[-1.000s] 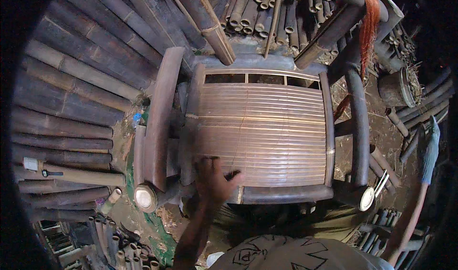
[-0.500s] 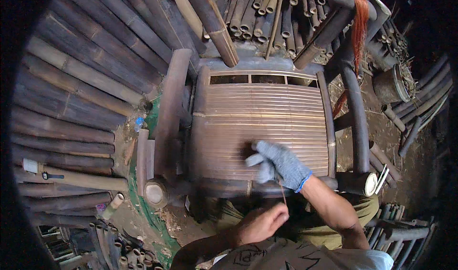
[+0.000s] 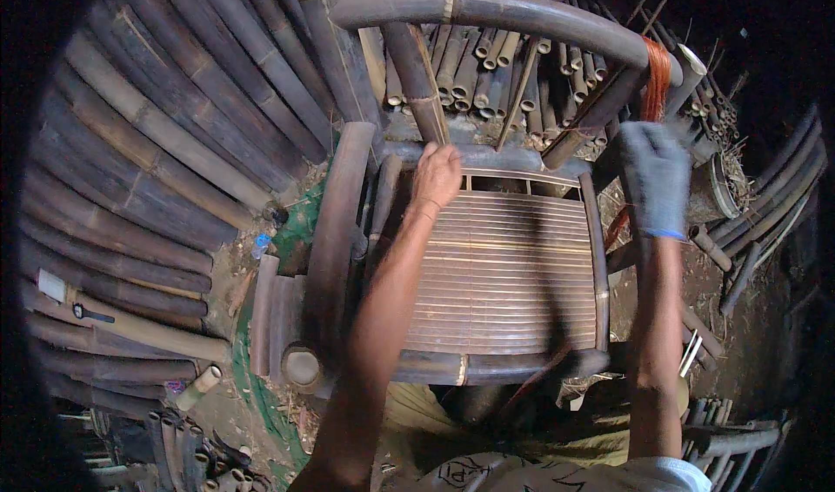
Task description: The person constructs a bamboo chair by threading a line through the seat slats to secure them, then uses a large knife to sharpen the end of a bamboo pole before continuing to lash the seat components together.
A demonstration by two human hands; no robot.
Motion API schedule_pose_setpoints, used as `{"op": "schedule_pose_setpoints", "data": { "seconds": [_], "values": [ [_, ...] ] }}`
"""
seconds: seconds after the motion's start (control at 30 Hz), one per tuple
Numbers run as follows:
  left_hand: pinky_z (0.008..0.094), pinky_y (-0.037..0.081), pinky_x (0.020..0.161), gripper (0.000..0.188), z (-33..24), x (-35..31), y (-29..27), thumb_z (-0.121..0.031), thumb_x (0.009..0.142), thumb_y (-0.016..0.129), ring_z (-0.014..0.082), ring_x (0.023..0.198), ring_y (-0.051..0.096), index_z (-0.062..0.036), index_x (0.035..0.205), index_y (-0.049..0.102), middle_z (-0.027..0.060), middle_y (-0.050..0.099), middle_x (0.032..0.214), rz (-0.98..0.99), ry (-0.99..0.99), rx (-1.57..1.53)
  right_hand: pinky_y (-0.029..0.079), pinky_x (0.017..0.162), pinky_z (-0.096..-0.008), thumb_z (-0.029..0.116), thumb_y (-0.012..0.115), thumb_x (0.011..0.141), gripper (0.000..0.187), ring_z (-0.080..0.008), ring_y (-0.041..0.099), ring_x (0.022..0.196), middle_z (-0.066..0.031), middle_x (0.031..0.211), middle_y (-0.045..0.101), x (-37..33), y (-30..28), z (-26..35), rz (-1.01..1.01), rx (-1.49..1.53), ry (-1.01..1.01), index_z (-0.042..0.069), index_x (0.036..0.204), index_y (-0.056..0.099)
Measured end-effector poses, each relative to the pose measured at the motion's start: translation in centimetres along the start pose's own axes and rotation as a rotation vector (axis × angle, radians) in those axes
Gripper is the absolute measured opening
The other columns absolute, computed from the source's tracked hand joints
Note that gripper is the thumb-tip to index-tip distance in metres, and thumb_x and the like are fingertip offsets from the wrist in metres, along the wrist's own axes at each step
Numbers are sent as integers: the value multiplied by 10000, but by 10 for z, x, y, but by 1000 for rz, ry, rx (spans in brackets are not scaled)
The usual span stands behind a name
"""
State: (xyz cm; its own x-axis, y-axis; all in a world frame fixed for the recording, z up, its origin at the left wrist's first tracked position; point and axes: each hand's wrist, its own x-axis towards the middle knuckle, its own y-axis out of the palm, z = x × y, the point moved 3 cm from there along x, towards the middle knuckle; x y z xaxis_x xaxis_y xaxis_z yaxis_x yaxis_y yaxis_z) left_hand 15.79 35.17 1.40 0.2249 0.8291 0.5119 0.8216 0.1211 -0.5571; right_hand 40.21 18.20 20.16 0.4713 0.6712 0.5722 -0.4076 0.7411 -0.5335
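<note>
Bamboo chair (image 3: pixel 509 274) sits directly below the camera, seat up, front rail closest to the person's lap, back frame furthest away

Change since a second ago: then only the bare left hand lay flat on the near-left part of the seat. Half a second ago the gloved right hand was spread on the middle of the slats while the left was drawn back toward the body. Now both arms are stretched out to the far end. My reading: work has moved from the seat surface to the back of the chair, with both hands taking hold to steady or shift it

Near: front rail (image 3: pixel 487 366), a thick dark culm with a pale binding band, rounded and smooth. Patterned light cloth over the lap below it

Middle: slatted seat (image 3: pixel 504 270) made of thin split strips laid side by side, ribbed and tan-brown with a dull sheen. Heavy round left armrest pole (image 3: pixel 335 231), cut end showing hollow

Far: left hand (image 3: pixel 437 174), bare, fingers curled over the rear crossbar (image 3: pixel 487 157), seemingly gripping it. Right hand (image 3: pixel 654 179) in a grey knit glove, fingers closed loosely around the right back upright by the orange cord (image 3: pixel 656 79); blurred, so firmness of grip cannot be told. Curved top rail (image 3: pixel 487 9) arches above

Beyond: stacked dark bamboo poles (image 3: pixel 139 161) at left, bundled short tubes (image 3: pixel 474 70) end-on behind the chair, dirt floor strewn with offcuts
</note>
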Motion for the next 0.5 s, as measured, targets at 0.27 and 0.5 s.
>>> {"op": "schedule_pose_setpoints", "data": {
  "seconds": [0.27, 0.5],
  "values": [
    [474, 435, 868, 446, 68, -54, 29, -388, 994, 372, 326, 920, 623, -79, 916, 684, 129, 683, 969, 382, 23, 495, 535, 741, -455, 189, 597, 836, 161, -338, 656, 858, -165, 890, 671, -86, 169, -113, 466, -668, -87, 79, 891, 701],
    [432, 408, 921, 392, 71, -51, 27, -325, 986, 383, 303, 959, 593, -83, 932, 687, 117, 684, 967, 382, -41, 508, 545, 699, -440, 184, 566, 846, 176, -333, 679, 837, -155, 886, 680, -90, 188, -103, 509, -762, -104, 90, 869, 712]
  ]
}}
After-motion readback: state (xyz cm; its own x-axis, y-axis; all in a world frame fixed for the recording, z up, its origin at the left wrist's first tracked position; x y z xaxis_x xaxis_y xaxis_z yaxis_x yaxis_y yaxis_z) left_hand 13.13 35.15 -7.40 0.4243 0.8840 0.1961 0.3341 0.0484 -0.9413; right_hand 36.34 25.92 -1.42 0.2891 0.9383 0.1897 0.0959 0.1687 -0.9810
